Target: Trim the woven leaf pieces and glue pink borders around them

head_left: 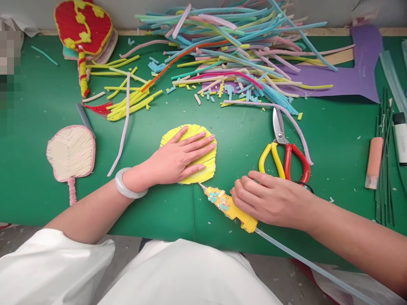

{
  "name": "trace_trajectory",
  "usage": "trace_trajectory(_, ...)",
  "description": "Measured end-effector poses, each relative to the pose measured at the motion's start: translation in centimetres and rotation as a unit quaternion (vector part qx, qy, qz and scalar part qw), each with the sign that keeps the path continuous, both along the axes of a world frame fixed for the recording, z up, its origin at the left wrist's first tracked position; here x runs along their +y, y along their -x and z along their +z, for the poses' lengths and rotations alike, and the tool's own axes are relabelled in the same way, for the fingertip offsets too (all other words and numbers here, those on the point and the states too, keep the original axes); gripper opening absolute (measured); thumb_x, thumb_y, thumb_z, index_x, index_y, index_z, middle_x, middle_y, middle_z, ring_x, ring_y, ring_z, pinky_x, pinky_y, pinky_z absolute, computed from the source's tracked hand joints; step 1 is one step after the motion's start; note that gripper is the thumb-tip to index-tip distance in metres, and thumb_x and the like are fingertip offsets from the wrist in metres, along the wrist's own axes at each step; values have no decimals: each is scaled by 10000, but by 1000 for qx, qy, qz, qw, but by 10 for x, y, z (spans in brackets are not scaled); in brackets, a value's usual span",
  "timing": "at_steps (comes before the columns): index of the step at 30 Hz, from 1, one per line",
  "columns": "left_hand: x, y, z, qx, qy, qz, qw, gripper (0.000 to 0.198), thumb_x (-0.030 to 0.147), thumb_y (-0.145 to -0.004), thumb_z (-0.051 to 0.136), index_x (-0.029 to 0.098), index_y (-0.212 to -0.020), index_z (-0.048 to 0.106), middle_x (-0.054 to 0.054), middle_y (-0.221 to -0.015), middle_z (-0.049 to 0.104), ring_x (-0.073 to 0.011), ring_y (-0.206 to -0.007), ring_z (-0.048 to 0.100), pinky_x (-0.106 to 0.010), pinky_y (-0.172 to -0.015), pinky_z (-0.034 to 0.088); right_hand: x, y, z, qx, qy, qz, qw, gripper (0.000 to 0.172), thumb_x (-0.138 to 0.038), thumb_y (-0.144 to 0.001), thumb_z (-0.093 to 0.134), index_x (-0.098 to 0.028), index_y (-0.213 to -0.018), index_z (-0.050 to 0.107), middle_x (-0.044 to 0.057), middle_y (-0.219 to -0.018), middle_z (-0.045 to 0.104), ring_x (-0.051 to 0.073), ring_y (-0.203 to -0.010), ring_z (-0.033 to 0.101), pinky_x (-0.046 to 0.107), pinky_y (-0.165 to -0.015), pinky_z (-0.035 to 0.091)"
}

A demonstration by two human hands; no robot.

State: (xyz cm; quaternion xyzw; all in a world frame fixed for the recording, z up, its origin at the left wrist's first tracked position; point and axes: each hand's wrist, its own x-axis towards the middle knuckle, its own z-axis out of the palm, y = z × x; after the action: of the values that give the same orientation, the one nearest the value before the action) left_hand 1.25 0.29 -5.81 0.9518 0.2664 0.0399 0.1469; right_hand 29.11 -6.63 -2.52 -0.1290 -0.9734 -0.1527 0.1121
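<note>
A yellow fan-shaped piece [206, 169] made of strips lies flat on the green table. My left hand [181, 156] rests on it, palm down, with its fingers stretched out and apart. A yellow hot glue gun [230, 205] is in my right hand [267, 197], the fingers curled over its body. Its metal nozzle points at the lower right edge of the yellow piece, close to it; whether they touch I cannot tell. A long clear glue stick [295, 250] sticks out of the gun's back end. Bits of coloured fluff cling to the gun.
Scissors [280, 144] with yellow and red handles lie beyond my right hand. Piled chenille stems [222, 46] and purple sheet [365, 63] fill the back. Left are a cream fan [73, 152] and red fan [92, 29]. Green wires [384, 169] lie right.
</note>
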Motion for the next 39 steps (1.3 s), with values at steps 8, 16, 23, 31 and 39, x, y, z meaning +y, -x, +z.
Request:
trace_trajectory(8,0,-1,2,7,-1,0,1000,576,434,-1074,320,252,-1609,210,-56,-1643,296,-252,-1531,254,-526,-1260,34,-1,-4,-1,3,2,-1,1000,197,-114,-964,515,-162,-845,665,62,-823,682,178,-741,561,355,-821,442)
trace_trajectory(16,0,-1,3,26,-12,-4,1000,570,442,-1080,291,238,-1607,222,-48,-1648,280,-237,-1540,229,-503,-1260,4,-1,-7,-4,-3,0,-10,1000,183,-138,-966,536,-176,-835,659,51,-811,675,182,-747,556,355,-829,442)
trace_trajectory(23,0,-1,5,33,-16,-4,999,564,429,-1082,295,213,-1600,245,-51,-1648,284,-231,-1544,214,-489,-1260,-3,-1,-10,-4,-1,0,-13,1000,159,-146,-958,557,-171,-832,651,52,-797,670,184,-742,550,354,-819,439)
trace_trajectory(31,0,-1,5,33,-16,-4,999,572,421,-1079,306,238,-1610,202,-47,-1648,286,-240,-1536,241,-507,-1262,18,-1,-13,-5,2,-3,-16,1000,174,-143,-953,565,-182,-801,641,39,-763,654,180,-721,532,347,-799,431)
trace_trajectory(39,1,-1,4,36,-23,-8,999,578,427,-1082,296,242,-1615,168,-45,-1651,276,-237,-1540,226,-517,-1260,27,0,-17,-3,5,-2,-26,1000,208,-123,-953,549,-191,-779,639,25,-743,644,175,-703,516,344,-798,423)
